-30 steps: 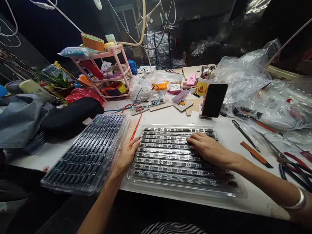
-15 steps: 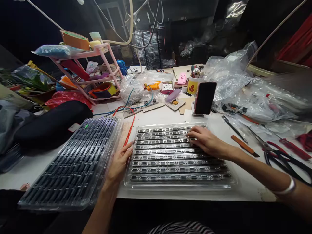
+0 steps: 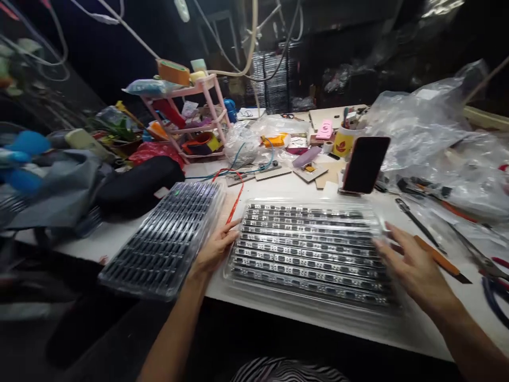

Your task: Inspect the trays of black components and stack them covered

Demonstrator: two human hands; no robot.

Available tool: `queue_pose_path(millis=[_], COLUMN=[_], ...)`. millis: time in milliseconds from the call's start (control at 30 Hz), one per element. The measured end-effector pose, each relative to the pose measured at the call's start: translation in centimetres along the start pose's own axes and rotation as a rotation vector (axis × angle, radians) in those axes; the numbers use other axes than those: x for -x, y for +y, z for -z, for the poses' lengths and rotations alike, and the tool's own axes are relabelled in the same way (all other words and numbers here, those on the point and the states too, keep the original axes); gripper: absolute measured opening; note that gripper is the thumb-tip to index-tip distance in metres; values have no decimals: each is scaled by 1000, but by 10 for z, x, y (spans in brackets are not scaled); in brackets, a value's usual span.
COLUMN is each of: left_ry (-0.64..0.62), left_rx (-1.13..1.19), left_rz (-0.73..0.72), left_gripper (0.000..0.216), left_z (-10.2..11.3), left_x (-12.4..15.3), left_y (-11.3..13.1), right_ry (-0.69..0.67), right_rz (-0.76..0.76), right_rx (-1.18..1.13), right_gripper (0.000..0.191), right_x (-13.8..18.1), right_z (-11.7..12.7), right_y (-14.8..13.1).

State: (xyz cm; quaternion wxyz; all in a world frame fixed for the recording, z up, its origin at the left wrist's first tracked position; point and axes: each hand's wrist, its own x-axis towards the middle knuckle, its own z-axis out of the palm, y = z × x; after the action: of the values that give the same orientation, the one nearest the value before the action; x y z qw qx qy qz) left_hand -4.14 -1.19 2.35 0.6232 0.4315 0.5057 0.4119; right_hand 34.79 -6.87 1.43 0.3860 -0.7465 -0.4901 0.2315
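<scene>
A clear plastic tray (image 3: pixel 314 300) with rows of small metal-and-black connectors lies on the white worktable before me. My left hand (image 3: pixel 217 246) is closed at its left edge, thumb and fingers on the rim. Beside the right edge is my right hand (image 3: pixel 415 265), slightly blurred, its fingers apart and their tips close to the rim; whether they touch it is unclear. To the left of my left hand lies a second clear tray (image 3: pixel 163 239), filled with rows of dark parts.
A phone (image 3: pixel 366 165) stands behind the tray. On the right lie an orange-handled blade (image 3: pixel 441 259), a black pen-like tool (image 3: pixel 419 223) and scissors (image 3: pixel 477 254). A black pouch (image 3: pixel 141 185), a pink rack (image 3: pixel 210 106), a red cord (image 3: pixel 237 199) and plastic bags (image 3: pixel 425 127) surround the work area.
My right hand has moved from the connector rows out to the tray's right edge, and its fingers have spread. My left hand stays at the left edge. The view has turned left.
</scene>
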Motion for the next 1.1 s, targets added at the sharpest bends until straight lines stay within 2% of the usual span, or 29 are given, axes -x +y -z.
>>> queue_pose_path(millis=[133, 233, 333, 400, 500, 533, 600, 667, 733, 800, 933, 1033, 1100], left_ry=[6, 64, 151, 181, 77, 36, 183, 416, 570, 645, 745, 819, 849], left_rx=[-99, -132, -140, -123, -96, -74, 34, 147, 214, 256, 341, 376, 400], left_rz=[13, -15, -84, -124, -98, -72, -128, -230, -305, -327, -325, -307, -286], left_gripper=[84, 79, 77, 79, 85, 76, 53, 43, 45, 47, 39, 35, 35], left_z=[-9, -13, -11, -11, -13, -13, -12, -9, -3, 2, 9, 11, 10], left_x=[-2, -2, 10, 27, 60, 71, 89, 99, 101, 99, 91, 90, 91], left_y=[1, 1, 3, 5, 7, 7, 5, 1, -4, -9, -16, -20, -21], right_ry=[8, -75, -107, -88, -124, -168, -234, -189, -106, -98, -109, -78, -122], right_rz=[-99, -169, -168, -140, -15, 54, 206, 317, 353, 357, 417, 543, 649], right_rx=[-229, -460, -527, -556, -649, -701, -775, -671, -382, -115, 107, 258, 359], right_gripper=[65, 66, 61, 61, 60, 57, 47, 38, 28, 23, 22, 19, 17], right_x=[-2, -5, -7, -8, -8, -8, -8, -6, -3, 0, -1, -10, -18], right_z=[19, 31, 37, 37, 37, 37, 37, 39, 40, 41, 38, 35, 36], right_y=[-6, -10, -18, -27, -43, -46, -48, -41, -27, -12, 7, 10, 9])
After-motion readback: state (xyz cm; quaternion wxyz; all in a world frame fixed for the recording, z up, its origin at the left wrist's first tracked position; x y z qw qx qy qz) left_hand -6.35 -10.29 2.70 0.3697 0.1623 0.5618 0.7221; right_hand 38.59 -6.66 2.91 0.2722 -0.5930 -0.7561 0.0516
